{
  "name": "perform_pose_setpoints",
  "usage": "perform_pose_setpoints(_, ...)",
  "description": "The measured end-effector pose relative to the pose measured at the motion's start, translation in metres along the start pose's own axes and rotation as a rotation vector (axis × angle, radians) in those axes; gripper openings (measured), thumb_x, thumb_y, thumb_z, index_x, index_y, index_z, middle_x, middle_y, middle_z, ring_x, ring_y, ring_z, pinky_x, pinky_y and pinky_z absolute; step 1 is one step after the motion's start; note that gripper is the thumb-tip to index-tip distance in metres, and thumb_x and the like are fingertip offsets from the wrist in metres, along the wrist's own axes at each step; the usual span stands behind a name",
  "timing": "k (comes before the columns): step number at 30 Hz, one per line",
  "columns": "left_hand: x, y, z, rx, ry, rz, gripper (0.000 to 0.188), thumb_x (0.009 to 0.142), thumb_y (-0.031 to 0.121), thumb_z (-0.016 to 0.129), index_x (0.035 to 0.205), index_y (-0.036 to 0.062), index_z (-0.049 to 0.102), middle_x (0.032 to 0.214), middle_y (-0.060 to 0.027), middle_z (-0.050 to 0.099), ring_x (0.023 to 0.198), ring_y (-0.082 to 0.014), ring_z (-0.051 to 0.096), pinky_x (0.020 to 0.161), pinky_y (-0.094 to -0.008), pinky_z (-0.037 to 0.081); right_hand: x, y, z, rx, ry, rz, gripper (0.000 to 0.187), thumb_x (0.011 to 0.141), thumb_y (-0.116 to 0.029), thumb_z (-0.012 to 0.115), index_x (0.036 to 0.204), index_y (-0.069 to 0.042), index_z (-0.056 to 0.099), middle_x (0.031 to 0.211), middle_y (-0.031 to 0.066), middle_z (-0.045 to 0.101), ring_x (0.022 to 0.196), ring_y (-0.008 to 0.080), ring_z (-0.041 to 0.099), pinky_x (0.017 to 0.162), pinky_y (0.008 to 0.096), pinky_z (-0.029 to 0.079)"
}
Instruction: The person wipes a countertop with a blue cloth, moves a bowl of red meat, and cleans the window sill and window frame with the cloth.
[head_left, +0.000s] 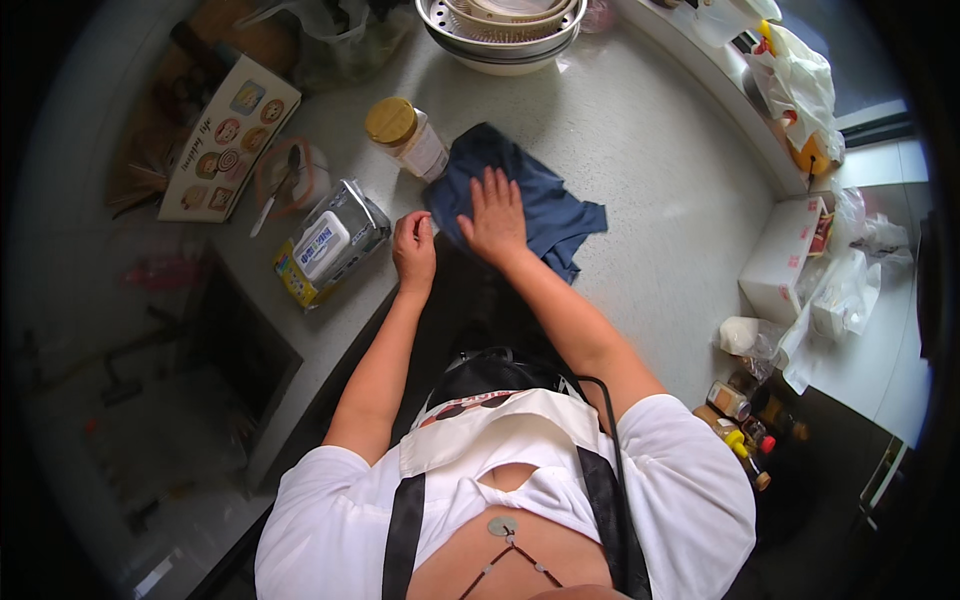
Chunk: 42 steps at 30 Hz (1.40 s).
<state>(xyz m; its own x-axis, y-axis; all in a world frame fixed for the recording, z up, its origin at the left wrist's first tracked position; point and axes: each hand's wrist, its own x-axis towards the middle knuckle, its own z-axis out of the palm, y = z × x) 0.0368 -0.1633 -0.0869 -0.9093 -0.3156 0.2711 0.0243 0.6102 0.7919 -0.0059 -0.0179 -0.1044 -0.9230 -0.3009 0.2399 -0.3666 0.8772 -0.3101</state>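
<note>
A dark blue cloth point(545, 190) lies spread and wrinkled on the grey countertop. My right hand point(492, 215) rests flat on it with the fingers stretched out. At the cloth's left edge is my left hand point(414, 250), its fingers curled with thumb and forefinger together. Whether those fingers pinch a bit of the cloth or anything else is too small to make out. Just beyond my hands, touching or very near the cloth, stands a clear jar point(418, 150) with a gold lid. A pack of wet wipes point(325, 240) lies left of my left hand.
A patterned box point(228, 140) and a clear container point(290, 175) with utensils stand at the left. Stacked bowls and colanders point(505, 45) sit at the back. Along the right are a white box point(783, 260), plastic bags point(800, 80) and several seasoning bottles point(730, 400).
</note>
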Motion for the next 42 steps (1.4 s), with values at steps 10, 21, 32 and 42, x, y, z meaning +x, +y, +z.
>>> perform_pose_setpoints(10, -0.001, 0.004, 0.002, 0.012, -0.211, 0.083, 0.012, 0.086, 0.012, 0.050, 0.087, 0.0043, 0.058, 0.084, -0.0123, 0.058, 0.080, -0.0305, 0.056, 0.070, -0.0368, 0.044, -0.078, 0.012, -0.044, 0.043, -0.152, -0.123, 0.059, 0.075, -0.029, 0.060, 0.127, -0.008, 0.042, 0.138, 0.0126, 0.032, 0.130, 0.0268, 0.026, 0.106, 0.0403, 0.020)
perform_pose_setpoints(21, 0.000, 0.042, 0.045, -0.097, -0.384, 0.229, 0.011, 0.084, 0.014, 0.051, 0.086, 0.0040, 0.057, 0.083, -0.0125, 0.056, 0.078, -0.0315, 0.054, 0.069, -0.0377, 0.044, -0.255, 0.095, -0.101, -0.172, -0.124, 0.421, 0.051, 0.081, -0.028, 0.054, 0.127, -0.012, 0.043, 0.141, 0.0075, 0.031, 0.130, 0.0260, 0.027, 0.105, 0.0449, 0.020)
perform_pose_setpoints(32, 0.030, 0.061, -0.013, -0.173, -0.249, 0.236, 0.007, 0.083, 0.011, 0.053, 0.085, 0.0057, 0.057, 0.080, -0.0106, 0.055, 0.077, -0.0299, 0.054, 0.068, -0.0380, 0.044, -0.288, 0.151, -0.082, -0.471, 0.122, 1.229, 0.050, 0.089, -0.023, 0.044, 0.137, -0.014, 0.030, 0.144, 0.0081, 0.026, 0.132, 0.0276, 0.024, 0.104, 0.0454, 0.022)
perform_pose_setpoints(42, 0.097, 0.099, -0.059, 0.097, 0.257, 0.347, 0.054, 0.071, 0.017, 0.069, 0.118, 0.0070, 0.046, 0.115, -0.0147, 0.043, 0.105, -0.0326, 0.042, 0.092, -0.0414, 0.034, -0.119, 0.125, -0.044, -0.475, -0.026, 0.436, 0.058, 0.083, -0.027, 0.050, 0.136, -0.009, 0.031, 0.144, 0.0106, 0.024, 0.132, 0.0318, 0.022, 0.104, 0.0487, 0.020)
